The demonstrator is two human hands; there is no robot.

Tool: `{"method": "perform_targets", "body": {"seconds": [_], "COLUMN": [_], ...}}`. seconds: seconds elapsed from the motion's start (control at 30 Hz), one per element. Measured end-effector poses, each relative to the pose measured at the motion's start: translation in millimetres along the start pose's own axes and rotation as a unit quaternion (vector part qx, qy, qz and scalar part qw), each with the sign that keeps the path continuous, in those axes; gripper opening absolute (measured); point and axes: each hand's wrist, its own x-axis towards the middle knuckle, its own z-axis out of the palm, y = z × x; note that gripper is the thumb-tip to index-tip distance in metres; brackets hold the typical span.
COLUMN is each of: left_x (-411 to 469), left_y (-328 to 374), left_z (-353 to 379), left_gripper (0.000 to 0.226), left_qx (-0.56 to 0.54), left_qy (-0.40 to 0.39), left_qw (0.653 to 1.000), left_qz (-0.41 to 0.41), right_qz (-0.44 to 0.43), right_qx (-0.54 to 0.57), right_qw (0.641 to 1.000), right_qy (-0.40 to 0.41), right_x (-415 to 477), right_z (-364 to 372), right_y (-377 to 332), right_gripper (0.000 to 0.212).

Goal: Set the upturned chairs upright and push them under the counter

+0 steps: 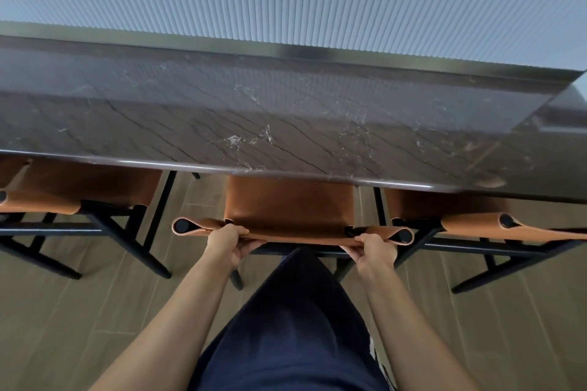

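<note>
tan leather chair back (301, 236) — fingers (252, 244) of left hand (227, 246) and right hand (374, 252) clenched round its edge.

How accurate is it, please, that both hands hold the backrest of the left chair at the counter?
Not quite: in the head view the left hand and right hand hold the backrest of the middle chair at the counter, not the left one.

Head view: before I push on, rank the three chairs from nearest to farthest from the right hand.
1. The middle chair: at centre, the right hand grips its backrest.
2. The right chair: next along, on the right.
3. The left chair: far left, beyond the left hand.
</note>
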Motion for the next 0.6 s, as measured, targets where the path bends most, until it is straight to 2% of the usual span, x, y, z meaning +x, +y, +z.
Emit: {"method": "perform_targets", "body": {"seconds": [0.13,0.27,0.37,0.6], "left_x": [13.0,28.5,40.7,47.1], "left_y": [5.7,14.1,23.0,34.8], "left_z": [18.9,38.8,40.8,45.1], "left_gripper": [0.031,0.023,0.018,0.027], "left_qx": [-0.012,-0.026,-0.040,-0.027], "left_qy": [-0.024,-0.040,-0.017,-0.025], "left_qw": [1.000,0.999,0.999,0.998], "left_qz": [-0.017,-0.026,-0.029,-0.051], "right_qz": [-0.001,0.010,0.014,0.008], "right_qx": [-0.029,-0.045,-0.048,-0.028], "right_qw": [0.999,0.998,0.999,1.000], "right_qy": [-0.018,-0.030,-0.018,-0.003], "right_x": [16.1,30.8,30.5,29.0], "right_z": [4.0,17.8,26.9,32.9], "right_y": [-21.4,-46.8,-45.9,-42.1], "right_gripper": [0.019,0.032,0.019,0.019]}}
